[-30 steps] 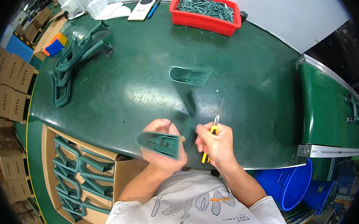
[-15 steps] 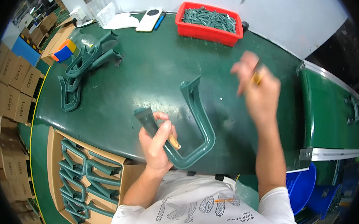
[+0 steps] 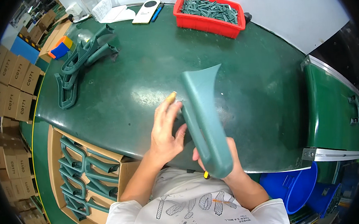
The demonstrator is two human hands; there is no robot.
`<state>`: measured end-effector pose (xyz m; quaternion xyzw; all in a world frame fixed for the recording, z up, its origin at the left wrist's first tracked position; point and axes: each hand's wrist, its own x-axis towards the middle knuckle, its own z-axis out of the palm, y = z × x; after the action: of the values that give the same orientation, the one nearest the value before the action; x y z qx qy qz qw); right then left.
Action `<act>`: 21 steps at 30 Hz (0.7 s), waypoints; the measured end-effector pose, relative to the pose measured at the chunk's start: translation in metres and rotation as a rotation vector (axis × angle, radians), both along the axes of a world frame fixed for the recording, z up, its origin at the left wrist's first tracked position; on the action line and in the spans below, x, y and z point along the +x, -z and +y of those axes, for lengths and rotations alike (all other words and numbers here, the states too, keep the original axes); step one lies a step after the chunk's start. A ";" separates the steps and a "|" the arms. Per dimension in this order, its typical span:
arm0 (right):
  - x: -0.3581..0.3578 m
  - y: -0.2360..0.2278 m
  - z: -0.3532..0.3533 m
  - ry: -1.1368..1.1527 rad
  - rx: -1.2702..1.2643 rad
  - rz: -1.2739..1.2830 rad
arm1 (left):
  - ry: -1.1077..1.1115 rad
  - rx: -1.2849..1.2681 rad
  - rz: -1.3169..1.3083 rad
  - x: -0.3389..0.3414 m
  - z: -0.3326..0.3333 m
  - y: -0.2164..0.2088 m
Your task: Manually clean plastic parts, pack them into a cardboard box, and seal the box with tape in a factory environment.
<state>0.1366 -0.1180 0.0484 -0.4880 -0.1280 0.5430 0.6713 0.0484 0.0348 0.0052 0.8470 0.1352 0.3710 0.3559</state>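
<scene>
one curved green plastic part [image 3: 202,118] held up at frame centre, above the green table [image 3: 136,77].
right hand [image 3: 219,159] clenched round its lower bend; left hand [image 3: 164,131] open, fingers touching its left edge. one red bin [image 3: 208,15] upper centre, one stack of green parts [image 3: 80,62] upper left, one carton [image 3: 89,175] lower left.
</scene>
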 end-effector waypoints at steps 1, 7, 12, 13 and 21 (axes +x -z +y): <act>-0.004 0.008 -0.003 -0.009 -0.032 0.025 | -0.020 0.101 -0.052 0.005 -0.001 0.001; -0.008 0.008 -0.010 -0.007 -0.056 -0.328 | -0.008 0.114 -0.169 -0.001 0.006 0.012; 0.028 0.027 -0.018 0.103 -0.077 -1.260 | 0.176 -0.687 -0.159 -0.018 -0.002 0.011; 0.031 0.023 -0.016 0.084 -0.080 -1.343 | 0.168 -0.603 -0.147 -0.020 -0.002 0.012; 0.028 0.019 -0.014 0.037 -0.093 -1.573 | 0.250 -0.541 -0.134 -0.025 -0.004 0.006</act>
<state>0.1648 -0.1316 0.0292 -0.7585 -0.5345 0.0319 0.3714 0.0236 0.0310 -0.0011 0.7053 0.1001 0.3301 0.6194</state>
